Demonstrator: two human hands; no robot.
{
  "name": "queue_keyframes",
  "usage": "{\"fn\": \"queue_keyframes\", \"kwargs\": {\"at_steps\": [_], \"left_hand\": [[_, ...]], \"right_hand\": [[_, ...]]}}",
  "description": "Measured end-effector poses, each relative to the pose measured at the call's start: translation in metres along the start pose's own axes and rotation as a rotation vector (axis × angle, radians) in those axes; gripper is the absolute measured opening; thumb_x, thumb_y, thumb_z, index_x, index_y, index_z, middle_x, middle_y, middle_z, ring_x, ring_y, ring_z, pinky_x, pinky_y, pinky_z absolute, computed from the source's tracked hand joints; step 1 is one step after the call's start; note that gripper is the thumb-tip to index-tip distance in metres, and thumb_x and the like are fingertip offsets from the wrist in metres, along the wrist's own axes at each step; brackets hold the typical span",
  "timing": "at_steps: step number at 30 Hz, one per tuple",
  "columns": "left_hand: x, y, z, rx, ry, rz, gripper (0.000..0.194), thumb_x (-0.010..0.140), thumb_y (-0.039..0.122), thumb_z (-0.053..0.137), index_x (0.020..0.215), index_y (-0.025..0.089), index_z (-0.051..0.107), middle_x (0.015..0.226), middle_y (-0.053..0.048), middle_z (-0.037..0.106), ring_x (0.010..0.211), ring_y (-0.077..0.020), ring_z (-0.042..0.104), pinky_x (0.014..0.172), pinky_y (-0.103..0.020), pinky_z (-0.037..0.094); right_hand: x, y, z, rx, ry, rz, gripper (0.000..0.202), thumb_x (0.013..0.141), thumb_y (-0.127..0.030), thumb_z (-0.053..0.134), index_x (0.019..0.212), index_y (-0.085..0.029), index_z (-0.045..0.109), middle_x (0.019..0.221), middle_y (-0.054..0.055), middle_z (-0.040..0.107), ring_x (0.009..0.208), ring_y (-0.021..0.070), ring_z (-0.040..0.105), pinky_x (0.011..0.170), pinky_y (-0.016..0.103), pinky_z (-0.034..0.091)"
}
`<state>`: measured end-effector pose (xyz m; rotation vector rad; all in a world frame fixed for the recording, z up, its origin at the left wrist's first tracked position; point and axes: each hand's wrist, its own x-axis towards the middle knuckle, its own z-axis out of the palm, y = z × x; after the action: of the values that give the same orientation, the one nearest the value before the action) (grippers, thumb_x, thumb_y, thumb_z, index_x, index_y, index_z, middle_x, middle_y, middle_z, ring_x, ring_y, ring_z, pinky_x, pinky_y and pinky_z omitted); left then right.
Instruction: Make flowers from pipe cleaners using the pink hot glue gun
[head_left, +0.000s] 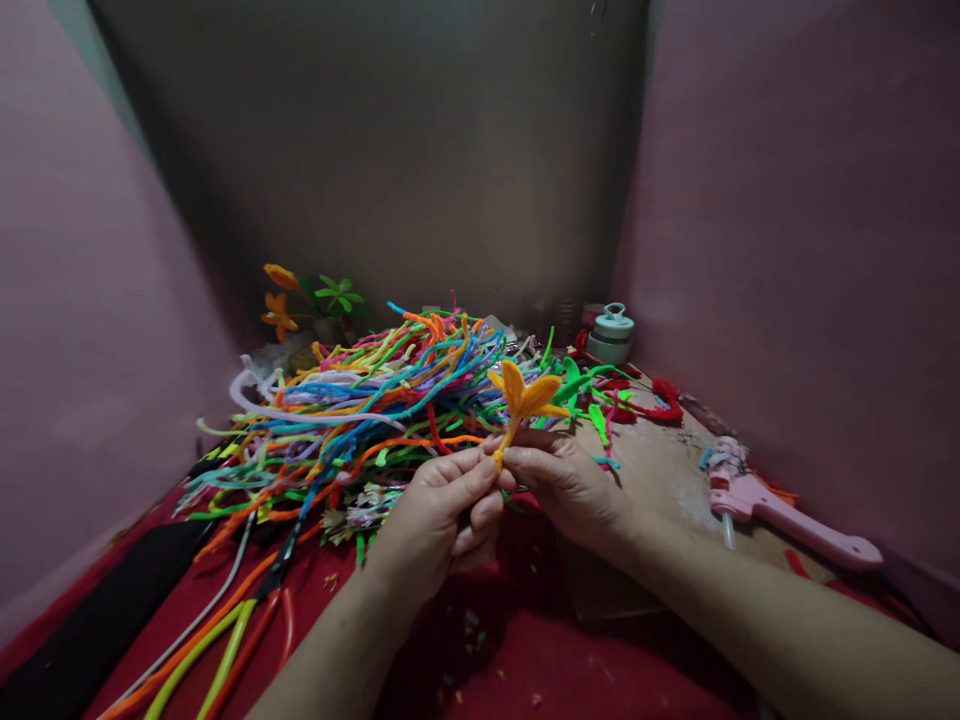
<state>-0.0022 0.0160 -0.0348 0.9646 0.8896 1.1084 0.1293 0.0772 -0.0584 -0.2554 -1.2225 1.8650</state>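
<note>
An orange-yellow pipe-cleaner flower point(525, 395) stands upright between my two hands, its petals spread at the top. My left hand point(454, 500) pinches the lower end of its twisted stem between thumb and fingers. From the other side, the thumb and fingers of my right hand point(562, 480) close on the same stem, just below the petals. The fingertips of both hands nearly meet there. Behind the hands lies a large heap of multicoloured pipe cleaners point(375, 390), and green pipe-cleaner leaves point(585, 385) sit just beyond the flower.
Pliers with red and yellow handles point(244, 630) lie on the red cloth point(480, 640) at left. A pink glue gun point(787, 515) rests at right. A pale green lidded jar point(611, 335) stands at the back. Finished-looking flowers point(281, 315) stand back left. Walls rise on both sides.
</note>
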Motion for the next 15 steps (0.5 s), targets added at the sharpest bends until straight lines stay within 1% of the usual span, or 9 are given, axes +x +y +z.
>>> {"fn": "queue_keyframes", "kwargs": {"at_steps": [3, 5, 7, 9, 10, 12, 13, 15], "left_hand": [[0.000, 0.002, 0.005, 0.303, 0.142, 0.090, 0.021, 0.082, 0.036, 0.051, 0.077, 0.016, 0.056, 0.047, 0.008, 0.042, 0.033, -0.0035, 0.029, 0.033, -0.016, 0.023], [0.000, 0.001, 0.007, 0.549, 0.232, 0.175, 0.019, 0.079, 0.035, 0.055, 0.080, 0.016, 0.058, 0.051, 0.006, 0.047, 0.039, -0.0062, 0.039, 0.039, -0.018, 0.028], [0.000, -0.003, 0.007, 0.803, 0.310, 0.291, 0.018, 0.079, 0.033, 0.055, 0.087, 0.017, 0.059, 0.060, 0.003, 0.055, 0.050, -0.0106, 0.049, 0.049, -0.021, 0.036], [0.000, -0.008, 0.004, 1.064, 0.389, 0.399, 0.020, 0.081, 0.032, 0.053, 0.093, 0.018, 0.058, 0.072, -0.002, 0.062, 0.063, -0.0155, 0.056, 0.059, -0.025, 0.038], [0.000, -0.011, 0.003, 1.185, 0.425, 0.437, 0.021, 0.082, 0.032, 0.050, 0.095, 0.018, 0.057, 0.076, -0.004, 0.063, 0.066, -0.0172, 0.058, 0.061, -0.026, 0.038], [0.001, -0.016, 0.000, 1.371, 0.461, 0.476, 0.020, 0.084, 0.032, 0.046, 0.095, 0.018, 0.057, 0.077, -0.006, 0.064, 0.065, -0.0186, 0.059, 0.059, -0.026, 0.037], [0.001, -0.018, -0.001, 1.423, 0.463, 0.493, 0.020, 0.085, 0.031, 0.044, 0.092, 0.018, 0.057, 0.075, -0.006, 0.063, 0.064, -0.0183, 0.058, 0.058, -0.026, 0.036], [0.002, -0.019, -0.001, 1.447, 0.453, 0.529, 0.018, 0.086, 0.029, 0.041, 0.087, 0.019, 0.056, 0.070, -0.004, 0.061, 0.060, -0.0162, 0.056, 0.057, -0.024, 0.035]], "right_hand": [[0.001, 0.001, -0.001, -0.015, 0.035, 0.003, 0.014, 0.071, -0.015, 0.064, 0.082, -0.017, 0.072, 0.074, 0.001, 0.067, 0.072, 0.0142, 0.057, 0.075, 0.028, 0.043], [0.002, 0.003, -0.002, -0.028, 0.070, 0.007, 0.012, 0.070, -0.016, 0.065, 0.080, -0.017, 0.072, 0.075, 0.001, 0.067, 0.073, 0.0144, 0.057, 0.073, 0.027, 0.044], [0.002, 0.004, -0.004, -0.027, 0.106, 0.022, 0.010, 0.070, -0.018, 0.066, 0.079, -0.017, 0.071, 0.075, 0.001, 0.067, 0.071, 0.0138, 0.057, 0.069, 0.026, 0.044], [0.002, 0.006, -0.004, -0.020, 0.147, 0.029, 0.008, 0.069, -0.018, 0.067, 0.076, -0.017, 0.071, 0.074, 0.001, 0.066, 0.069, 0.0127, 0.056, 0.066, 0.024, 0.043], [0.002, 0.007, -0.004, -0.019, 0.167, 0.028, 0.008, 0.068, -0.017, 0.068, 0.075, -0.017, 0.071, 0.074, 0.000, 0.066, 0.068, 0.0123, 0.055, 0.065, 0.023, 0.043], [0.001, 0.008, -0.003, -0.014, 0.200, 0.022, 0.008, 0.068, -0.017, 0.068, 0.075, -0.018, 0.071, 0.071, -0.001, 0.065, 0.067, 0.0118, 0.055, 0.063, 0.022, 0.042], [0.000, 0.008, -0.002, -0.011, 0.205, 0.020, 0.009, 0.068, -0.016, 0.068, 0.075, -0.018, 0.071, 0.070, -0.001, 0.065, 0.066, 0.0116, 0.054, 0.063, 0.023, 0.042], [-0.001, 0.008, -0.001, -0.015, 0.201, 0.011, 0.010, 0.068, -0.016, 0.068, 0.077, -0.018, 0.071, 0.069, -0.002, 0.065, 0.064, 0.0113, 0.053, 0.065, 0.024, 0.042]]}}
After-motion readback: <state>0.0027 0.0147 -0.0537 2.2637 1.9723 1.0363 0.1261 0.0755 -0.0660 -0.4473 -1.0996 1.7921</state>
